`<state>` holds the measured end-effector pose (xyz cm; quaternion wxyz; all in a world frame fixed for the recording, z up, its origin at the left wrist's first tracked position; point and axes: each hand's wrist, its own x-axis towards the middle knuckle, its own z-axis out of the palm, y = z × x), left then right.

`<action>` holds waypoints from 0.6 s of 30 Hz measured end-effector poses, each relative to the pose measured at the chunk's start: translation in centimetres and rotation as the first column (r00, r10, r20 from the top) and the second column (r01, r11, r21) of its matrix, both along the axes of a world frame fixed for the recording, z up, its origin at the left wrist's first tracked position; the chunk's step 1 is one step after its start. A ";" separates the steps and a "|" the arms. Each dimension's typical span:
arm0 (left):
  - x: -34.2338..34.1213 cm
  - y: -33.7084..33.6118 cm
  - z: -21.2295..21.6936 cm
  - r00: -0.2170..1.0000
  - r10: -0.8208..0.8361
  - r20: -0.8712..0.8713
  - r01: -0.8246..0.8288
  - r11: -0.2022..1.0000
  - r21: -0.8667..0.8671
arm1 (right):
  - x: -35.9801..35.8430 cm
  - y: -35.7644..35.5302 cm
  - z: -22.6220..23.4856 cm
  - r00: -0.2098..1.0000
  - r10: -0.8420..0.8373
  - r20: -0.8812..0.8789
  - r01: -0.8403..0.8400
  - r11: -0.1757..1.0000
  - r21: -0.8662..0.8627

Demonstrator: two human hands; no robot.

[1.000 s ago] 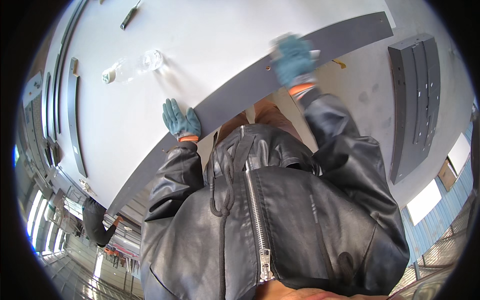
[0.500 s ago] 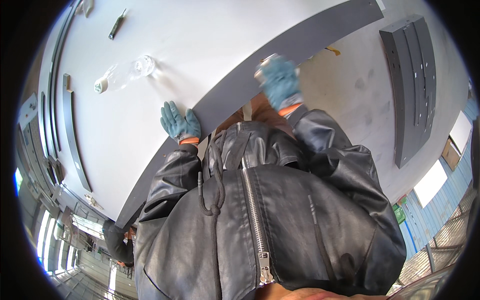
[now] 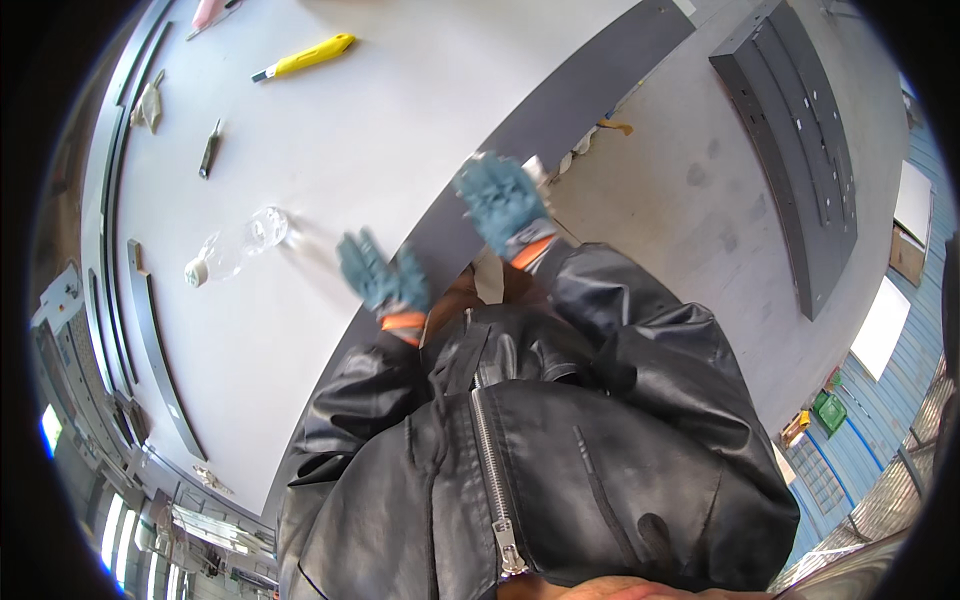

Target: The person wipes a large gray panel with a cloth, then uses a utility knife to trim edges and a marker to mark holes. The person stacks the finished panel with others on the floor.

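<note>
My left hand [image 3: 383, 282], in a teal glove with an orange cuff, is raised over the near edge of the large white table [image 3: 330, 150], fingers spread and holding nothing. My right hand [image 3: 503, 203], gloved the same, hovers open above the table's dark grey edge strip [image 3: 560, 105] and touches nothing. A clear plastic bottle [image 3: 232, 245] with a white cap lies on its side on the table, left of my left hand. My black leather jacket fills the lower part of the view.
A yellow utility knife [image 3: 305, 57], a small dark tool [image 3: 209, 149] and a pale crumpled item [image 3: 149, 103] lie farther back on the table. Curved dark metal strips [image 3: 155, 345] lie along its left side. A dark perforated panel [image 3: 800, 150] rests on the concrete floor at right.
Both hands have lifted off the table edge and now hang open in the air. The view has tilted, bringing the knife and the table's far part into sight.
</note>
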<state>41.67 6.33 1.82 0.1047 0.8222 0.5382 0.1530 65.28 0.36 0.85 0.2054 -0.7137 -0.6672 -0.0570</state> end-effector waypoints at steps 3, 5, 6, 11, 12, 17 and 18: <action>11.5 1.1 0.2 0.970 -0.034 0.241 0.045 0.998 -0.041 | 2.9 0.8 1.0 0.995 0.080 -0.060 -0.084 0.994 -0.065; 13.9 1.4 -1.2 0.995 0.015 0.102 -0.003 0.993 -0.115 | 5.2 0.9 -0.8 0.995 0.086 -0.049 -0.089 0.994 -0.057; 15.2 1.4 -2.3 0.999 0.039 0.032 -0.034 0.988 -0.148 | 6.6 1.2 -1.4 0.997 0.068 -0.023 -0.068 0.998 0.001; 15.0 1.5 -2.6 1.000 0.002 -0.014 0.000 0.997 0.079 | 19.0 4.2 -2.8 0.731 -0.103 -0.675 0.072 0.995 -0.074; 14.8 1.4 -2.7 0.999 0.009 -0.043 -0.006 0.997 0.081 | 22.1 5.5 -3.1 0.609 -0.126 -0.783 0.128 0.990 -0.061; 14.7 1.5 -2.8 0.998 -0.005 -0.055 0.010 0.995 0.097 | 43.0 7.6 -2.9 0.948 -0.236 0.213 0.227 0.972 0.067; 15.0 1.4 -2.4 0.998 -0.009 -0.062 0.015 0.995 0.096 | 46.0 7.9 -2.8 0.935 -0.266 0.235 0.246 0.963 0.113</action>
